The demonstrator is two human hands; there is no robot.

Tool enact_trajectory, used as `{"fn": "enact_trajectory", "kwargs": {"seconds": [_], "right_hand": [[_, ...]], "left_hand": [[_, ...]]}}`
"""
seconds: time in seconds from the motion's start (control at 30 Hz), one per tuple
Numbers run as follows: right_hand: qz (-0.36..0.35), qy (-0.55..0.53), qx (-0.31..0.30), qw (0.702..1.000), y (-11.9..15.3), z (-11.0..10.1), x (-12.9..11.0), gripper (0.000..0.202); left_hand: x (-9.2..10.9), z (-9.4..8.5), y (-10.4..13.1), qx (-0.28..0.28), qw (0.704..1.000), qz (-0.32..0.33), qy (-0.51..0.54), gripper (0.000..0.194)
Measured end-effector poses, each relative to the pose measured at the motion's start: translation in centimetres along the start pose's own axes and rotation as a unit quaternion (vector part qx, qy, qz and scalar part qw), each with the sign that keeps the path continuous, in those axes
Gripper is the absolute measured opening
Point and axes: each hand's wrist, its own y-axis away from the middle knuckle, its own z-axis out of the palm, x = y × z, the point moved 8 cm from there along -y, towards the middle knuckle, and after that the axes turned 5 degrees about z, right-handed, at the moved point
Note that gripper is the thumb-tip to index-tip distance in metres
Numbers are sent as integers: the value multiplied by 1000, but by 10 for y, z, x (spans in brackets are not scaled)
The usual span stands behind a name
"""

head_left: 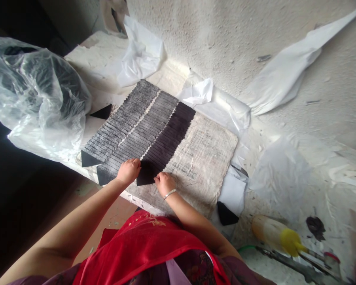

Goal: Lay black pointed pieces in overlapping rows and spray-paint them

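Note:
A row of overlapping plain black pieces (173,130), looking like fabric, runs diagonally over a rough cloth-covered board (206,146). To its left lie two similar rows, a middle grey-speckled row (148,126) and an outer, whiter-speckled row (118,122). My left hand (129,171) is closed in a pinch at the left corner of the front black piece (146,173). At that piece's right edge, my right hand (165,184) is also pinched shut, with a bracelet at the wrist. The exact fingertip contact is partly hidden.
A clear plastic bag (44,99) with dark contents bulges at the left. Behind the board stands a rough pale wall (219,39) with white sheets against it. At lower right lie a yellow-ended bottle (287,240), a spray-gun-like metal tool (302,269) and a dark scrap (315,228).

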Motion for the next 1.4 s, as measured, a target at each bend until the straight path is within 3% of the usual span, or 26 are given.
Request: {"fn": "enact_trajectory", "kwargs": {"seconds": [0.4, 0.57, 0.73, 0.83, 1.0, 1.1, 1.23, 1.4], "right_hand": [[16, 18, -19, 1000, -5, -1, -1, 14], [-13, 76, 12, 997, 2, -10, -9, 17], [-160, 155, 23, 975, 19, -6, -36, 26], [-176, 165, 12, 970, 23, 2, -40, 29], [-181, 164, 19, 970, 24, 4, -42, 30], [-188, 161, 33, 968, 29, 3, -42, 31], [-187, 137, 44, 972, 47, -1, -32, 28], [-158, 89, 40, 983, 87, -10, 14, 21]], "left_hand": [[-2, 0, -5, -27, 999, -30, -7, 10], [-3, -17, -2, 44, 997, -27, -50, 30], [-19, -33, 12, 151, 988, -41, 9, 34], [-11, -29, 26, 173, 985, 2, 17, 26], [20, 4, 48, 93, 983, 155, -13, 29], [23, 14, 54, 82, 979, 184, -31, 32], [20, 15, 54, 83, 979, 178, -59, 33], [18, 8, 52, 114, 983, 125, -76, 29]]}}
